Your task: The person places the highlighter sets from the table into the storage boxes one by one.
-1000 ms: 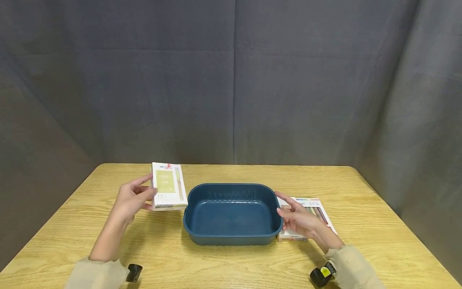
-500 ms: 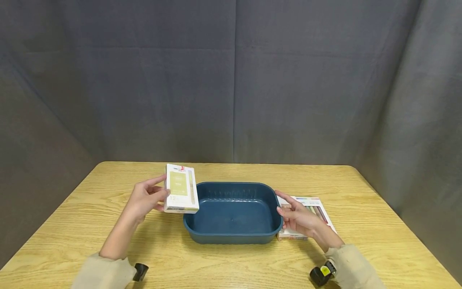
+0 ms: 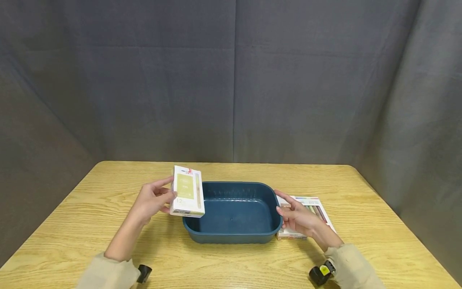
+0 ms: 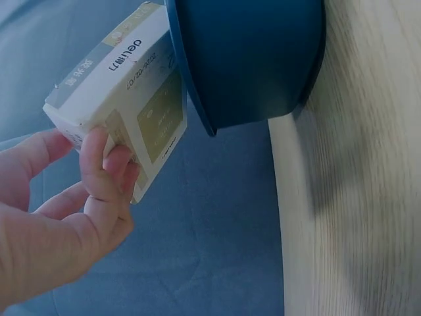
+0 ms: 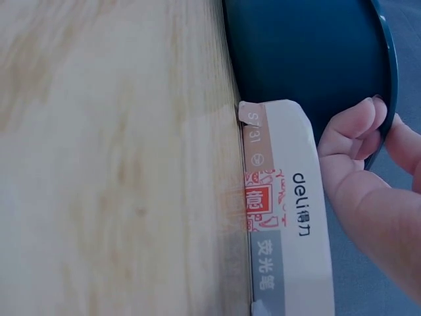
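The left hand (image 3: 149,202) pinches a white and yellow-green box (image 3: 187,192) by its left edge, tilted above the left end of a dark blue bin (image 3: 231,239). In the left wrist view the left hand (image 4: 72,210) has thumb and fingers on one end of the box (image 4: 125,85), beside the bin (image 4: 250,59). The right hand (image 3: 297,218) grips the bin's right rim; in the right wrist view its fingers (image 5: 358,125) lie on the bin's wall (image 5: 302,52). Under the right hand, a second white box (image 3: 325,208) lies against the bin's right side.
A wooden table (image 3: 231,265) carries the bin and the second box (image 5: 296,138). A grey curtain (image 3: 231,80) hangs behind it and along both sides. Black wrist devices (image 3: 144,273) sit by both beige sleeves.
The left hand has moved right with its box, from beside the bin to over its left end. The right hand and the bin have stayed nearly still.
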`<state>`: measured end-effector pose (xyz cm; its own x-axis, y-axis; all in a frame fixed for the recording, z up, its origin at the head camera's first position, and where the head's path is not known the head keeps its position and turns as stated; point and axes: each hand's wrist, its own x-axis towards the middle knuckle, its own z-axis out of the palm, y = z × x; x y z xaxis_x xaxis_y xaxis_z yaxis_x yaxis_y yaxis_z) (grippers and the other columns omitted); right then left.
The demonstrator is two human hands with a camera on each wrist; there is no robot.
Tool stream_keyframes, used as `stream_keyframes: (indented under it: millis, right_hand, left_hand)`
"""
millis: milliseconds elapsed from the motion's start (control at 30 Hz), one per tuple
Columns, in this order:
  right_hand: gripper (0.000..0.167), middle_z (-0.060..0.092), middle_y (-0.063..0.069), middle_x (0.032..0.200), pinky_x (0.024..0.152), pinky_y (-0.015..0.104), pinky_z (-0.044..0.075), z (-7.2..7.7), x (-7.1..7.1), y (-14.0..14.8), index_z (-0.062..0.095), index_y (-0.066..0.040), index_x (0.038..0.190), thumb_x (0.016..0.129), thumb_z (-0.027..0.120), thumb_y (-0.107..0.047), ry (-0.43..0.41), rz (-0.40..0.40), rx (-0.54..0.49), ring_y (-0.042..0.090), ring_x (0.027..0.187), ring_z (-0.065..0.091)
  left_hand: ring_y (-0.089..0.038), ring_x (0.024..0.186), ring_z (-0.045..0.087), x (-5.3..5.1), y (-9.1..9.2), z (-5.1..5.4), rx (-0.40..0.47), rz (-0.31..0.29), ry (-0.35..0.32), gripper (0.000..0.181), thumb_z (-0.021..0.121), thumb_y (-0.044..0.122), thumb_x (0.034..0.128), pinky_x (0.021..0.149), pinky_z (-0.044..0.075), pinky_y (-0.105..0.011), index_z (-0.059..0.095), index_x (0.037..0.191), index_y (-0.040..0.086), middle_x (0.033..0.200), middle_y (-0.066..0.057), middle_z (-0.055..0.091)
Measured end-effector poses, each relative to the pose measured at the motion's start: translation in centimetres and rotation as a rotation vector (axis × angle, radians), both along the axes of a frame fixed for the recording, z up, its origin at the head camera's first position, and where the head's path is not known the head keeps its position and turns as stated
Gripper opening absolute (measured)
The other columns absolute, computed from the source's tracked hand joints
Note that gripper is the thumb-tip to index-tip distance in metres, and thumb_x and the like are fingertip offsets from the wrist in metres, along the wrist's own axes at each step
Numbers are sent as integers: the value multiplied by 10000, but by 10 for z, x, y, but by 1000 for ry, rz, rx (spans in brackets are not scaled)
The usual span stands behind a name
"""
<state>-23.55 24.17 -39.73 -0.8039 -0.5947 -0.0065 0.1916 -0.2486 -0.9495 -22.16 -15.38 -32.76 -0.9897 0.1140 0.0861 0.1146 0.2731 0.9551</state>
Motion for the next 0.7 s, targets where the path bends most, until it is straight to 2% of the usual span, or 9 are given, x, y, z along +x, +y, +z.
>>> stream_keyframes:
  millis: [233, 467, 700]
  right_hand:
    - [630, 585, -16, 767, 578, 224, 461, 1, 0, 0, -61, -58, 1425, 956, 357, -6, -8, -10, 8, 108, 609, 557]
    - [647, 594, -7, 760, 573, 221, 460, 2, 0, 1, -58, -51, 1423, 950, 381, -10, -1, -7, 24, 109, 598, 554]
    - [659, 580, 8, 737, 570, 222, 464, 6, -2, 0, -79, -41, 1419, 948, 380, -3, 7, 6, 85, 105, 585, 550]
  left_hand:
    - [-188, 673, 568, 1, 8, -3, 10, -36, 5, 511, 559, -13, 820, 494, 501, -319, 400, 1301, -76, 917, -214, 558]
    - [-186, 657, 565, 1, 15, -5, -4, -64, 7, 506, 568, -27, 817, 491, 502, -360, 409, 1295, -78, 873, -185, 567]
    - [-177, 648, 560, 0, 20, -9, -34, -62, -9, 499, 570, -6, 830, 479, 497, -344, 412, 1300, -63, 861, -163, 564]
